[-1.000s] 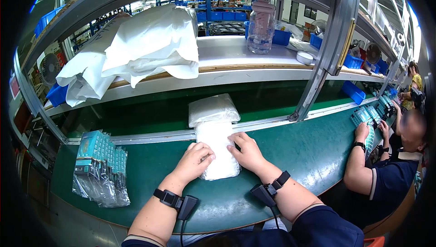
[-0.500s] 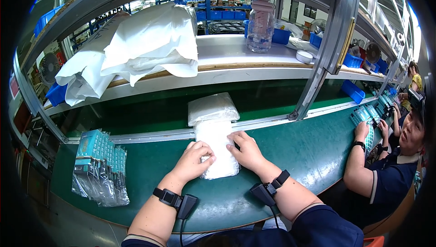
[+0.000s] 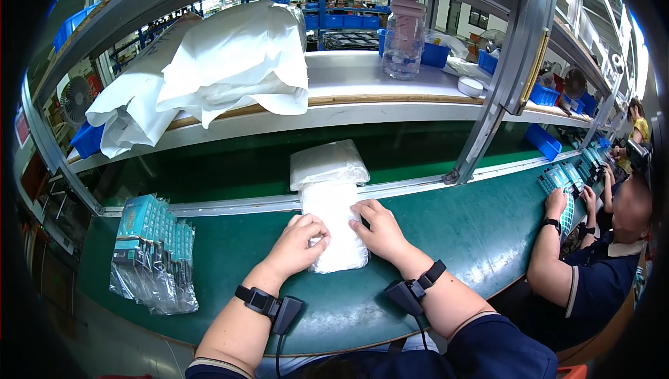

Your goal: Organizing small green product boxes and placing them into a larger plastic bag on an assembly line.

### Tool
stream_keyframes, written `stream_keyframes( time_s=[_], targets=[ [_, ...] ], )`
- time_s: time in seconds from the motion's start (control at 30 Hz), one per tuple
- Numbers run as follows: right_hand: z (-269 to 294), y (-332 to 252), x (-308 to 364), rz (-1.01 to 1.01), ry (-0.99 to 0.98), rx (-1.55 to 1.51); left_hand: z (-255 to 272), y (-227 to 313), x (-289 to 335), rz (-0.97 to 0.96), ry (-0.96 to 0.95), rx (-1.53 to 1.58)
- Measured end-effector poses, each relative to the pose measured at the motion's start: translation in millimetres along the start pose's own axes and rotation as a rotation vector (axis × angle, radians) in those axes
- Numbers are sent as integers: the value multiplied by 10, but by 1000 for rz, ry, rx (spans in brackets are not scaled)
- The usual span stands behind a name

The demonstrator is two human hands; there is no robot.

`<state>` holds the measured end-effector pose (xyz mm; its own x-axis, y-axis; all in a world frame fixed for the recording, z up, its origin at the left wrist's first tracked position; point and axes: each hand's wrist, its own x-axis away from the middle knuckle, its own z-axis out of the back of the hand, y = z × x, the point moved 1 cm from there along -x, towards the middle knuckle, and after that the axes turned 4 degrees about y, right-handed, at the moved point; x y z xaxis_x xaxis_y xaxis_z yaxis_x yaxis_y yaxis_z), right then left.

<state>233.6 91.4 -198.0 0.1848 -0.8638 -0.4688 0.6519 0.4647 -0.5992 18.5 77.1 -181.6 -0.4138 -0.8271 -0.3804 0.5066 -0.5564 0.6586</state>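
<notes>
A stack of clear and white plastic bags lies on the green table straight in front of me. My left hand grips its left edge, with the fingers curled and the thumb against them. At the right edge, my right hand holds the same stack, its fingers bent over the side. Beyond the stack, and touching its far end, sits another bundle of clear plastic bags. The undersides of my fingers are partly hidden.
Several teal packages in clear bags stand at the left on the green table. A shelf above holds white wrapping sheets and a water bottle. At the right, a co-worker handles teal packages.
The view has shifted very slightly. Both hands stay at the edges of the stack, almost unmoved.
</notes>
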Motion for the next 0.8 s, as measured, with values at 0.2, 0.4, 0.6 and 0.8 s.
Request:
stream_keyframes(
  time_s=[0.2,0.4,0.6,0.8],
  targets=[
    [-23,40,18,13,14,10,-22,-40,8,-38,8,-5],
    [-50,70,12,13,17,-5,-27,-50,16,-31,7,3],
    [-40,41,-4,17,18,-10,-1,-27,8,-20,-3,0],
    [-42,49,2,24,18,-4,-12,-32,8,-20,-4,-5]
  ],
)
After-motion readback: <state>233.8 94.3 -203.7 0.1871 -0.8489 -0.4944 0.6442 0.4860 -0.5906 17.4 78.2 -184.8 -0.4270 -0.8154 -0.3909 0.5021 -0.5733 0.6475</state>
